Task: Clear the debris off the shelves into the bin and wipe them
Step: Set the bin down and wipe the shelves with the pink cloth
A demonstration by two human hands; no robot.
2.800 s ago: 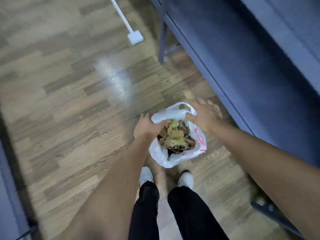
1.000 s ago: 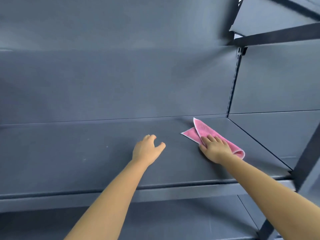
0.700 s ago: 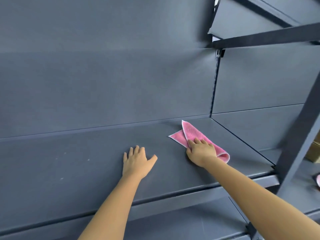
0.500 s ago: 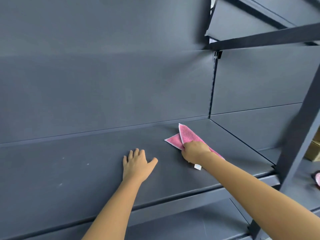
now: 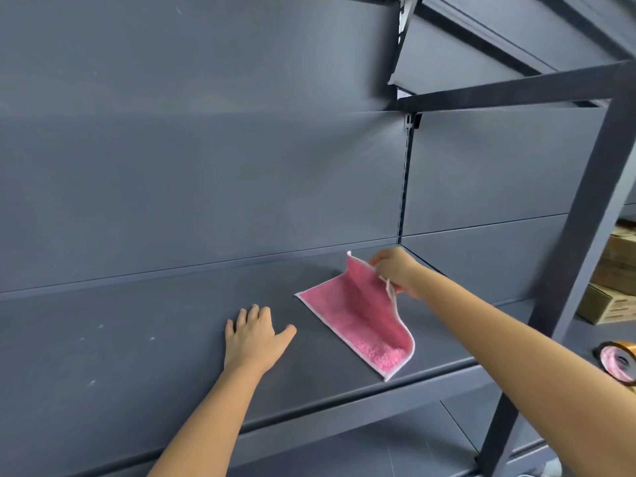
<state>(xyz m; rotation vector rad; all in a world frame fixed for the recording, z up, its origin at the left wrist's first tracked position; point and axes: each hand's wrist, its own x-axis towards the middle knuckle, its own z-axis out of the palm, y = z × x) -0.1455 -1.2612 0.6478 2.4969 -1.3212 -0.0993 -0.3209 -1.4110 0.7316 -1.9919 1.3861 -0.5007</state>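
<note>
A dark grey metal shelf (image 5: 120, 342) runs across the view at chest height. A pink cloth (image 5: 358, 318) with a pale hem lies spread on its right part. My right hand (image 5: 395, 270) pinches the cloth's far edge and holds that edge lifted off the shelf. My left hand (image 5: 254, 339) rests flat on the shelf to the left of the cloth, fingers apart, holding nothing. A few small pale specks (image 5: 151, 338) dot the shelf on the left. The bin is out of sight.
A dark upright post (image 5: 564, 270) stands at the right. Beyond it the neighbouring shelf holds cardboard boxes (image 5: 612, 287) and a roll of brown tape (image 5: 619, 361). A lower shelf (image 5: 361, 452) shows underneath, and an upper shelf (image 5: 481, 46) juts out at top right.
The view swung up from the bag of debris on the floor to the shelf. My right hand went from pressing the folded cloth to lifting its edge, and the cloth now lies unfolded.
</note>
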